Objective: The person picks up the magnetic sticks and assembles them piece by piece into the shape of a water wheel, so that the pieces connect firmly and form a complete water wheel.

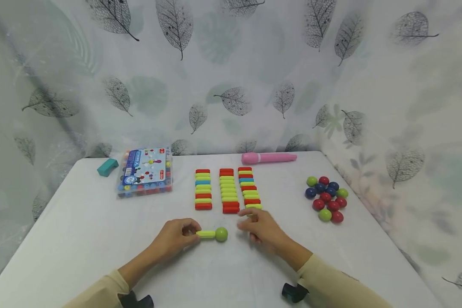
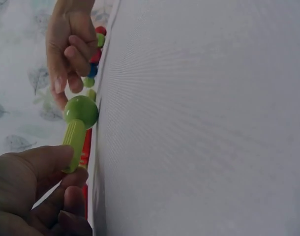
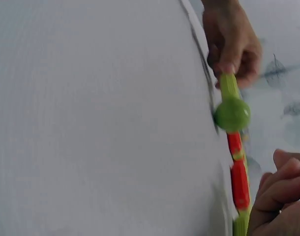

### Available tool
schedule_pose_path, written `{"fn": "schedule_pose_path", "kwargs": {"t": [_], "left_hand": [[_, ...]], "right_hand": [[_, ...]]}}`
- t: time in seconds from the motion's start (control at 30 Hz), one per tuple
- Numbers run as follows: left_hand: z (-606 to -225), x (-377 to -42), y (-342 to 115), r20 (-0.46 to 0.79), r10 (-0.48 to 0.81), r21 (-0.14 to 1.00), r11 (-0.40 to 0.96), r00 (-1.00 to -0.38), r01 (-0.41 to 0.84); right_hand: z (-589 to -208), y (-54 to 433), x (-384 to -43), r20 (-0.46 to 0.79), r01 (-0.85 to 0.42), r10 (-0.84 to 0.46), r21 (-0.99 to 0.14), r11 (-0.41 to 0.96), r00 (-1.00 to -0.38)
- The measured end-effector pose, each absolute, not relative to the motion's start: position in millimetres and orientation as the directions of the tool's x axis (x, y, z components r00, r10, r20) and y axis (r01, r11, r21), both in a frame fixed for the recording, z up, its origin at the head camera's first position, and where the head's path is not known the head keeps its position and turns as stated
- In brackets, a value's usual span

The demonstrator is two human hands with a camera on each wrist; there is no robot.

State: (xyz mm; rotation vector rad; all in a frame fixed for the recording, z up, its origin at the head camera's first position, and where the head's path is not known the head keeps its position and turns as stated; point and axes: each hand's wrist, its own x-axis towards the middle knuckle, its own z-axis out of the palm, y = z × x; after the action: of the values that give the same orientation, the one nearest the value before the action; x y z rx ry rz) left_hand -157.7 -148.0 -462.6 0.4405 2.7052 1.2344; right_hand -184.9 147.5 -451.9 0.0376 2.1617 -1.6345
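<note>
My left hand [image 1: 176,235] pinches the end of a yellow-green rod [image 1: 205,234] between thumb and fingertips, close over the table. A green ball [image 1: 221,234] sits on the rod's other end, pointing right toward my right hand; the left wrist view shows the ribbed rod [image 2: 75,137] meeting the ball [image 2: 81,111]. Loosely curled and holding nothing, my right hand [image 1: 263,229] hovers right of the ball, its fingertips apart from it. Just beyond its fingers ends the rightmost of three columns of short rods [image 1: 249,192], coloured red, yellow-green and blue.
Two more rod columns, one in the middle [image 1: 228,188] and one at left [image 1: 203,189], lie ahead of the hands. Loose red, blue and green balls [image 1: 326,197] cluster at right. A clear-sided case [image 1: 144,172], a teal block [image 1: 108,167] and a pink tool-like stick [image 1: 269,158] lie farther back.
</note>
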Motion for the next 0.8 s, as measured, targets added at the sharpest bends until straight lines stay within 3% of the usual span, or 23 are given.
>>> {"fn": "schedule_pose_path", "kwargs": {"t": [0.1,0.2,0.6,0.8], "left_hand": [[-462,-157,-148,0.0,0.301,0.761,0.618,-0.954,0.195],[-461,-156,-149,0.001,0.284,0.764,0.618,-0.959,0.184],[-462,-157,-149,-0.019,0.26,0.771,0.619,-0.966,0.151],[-462,-158,-150,-0.043,0.255,0.761,0.635,-0.966,0.134]], "right_hand": [[-447,172,-198,-0.284,0.24,-0.082,-0.907,0.345,-0.955],[-447,189,-209,-0.257,0.226,-0.028,-0.891,0.393,-0.966],[-460,194,-214,-0.234,0.176,-0.03,-0.8,0.573,-0.972],[-457,184,-204,-0.241,0.124,-0.093,-0.749,0.651,-0.966]]}}
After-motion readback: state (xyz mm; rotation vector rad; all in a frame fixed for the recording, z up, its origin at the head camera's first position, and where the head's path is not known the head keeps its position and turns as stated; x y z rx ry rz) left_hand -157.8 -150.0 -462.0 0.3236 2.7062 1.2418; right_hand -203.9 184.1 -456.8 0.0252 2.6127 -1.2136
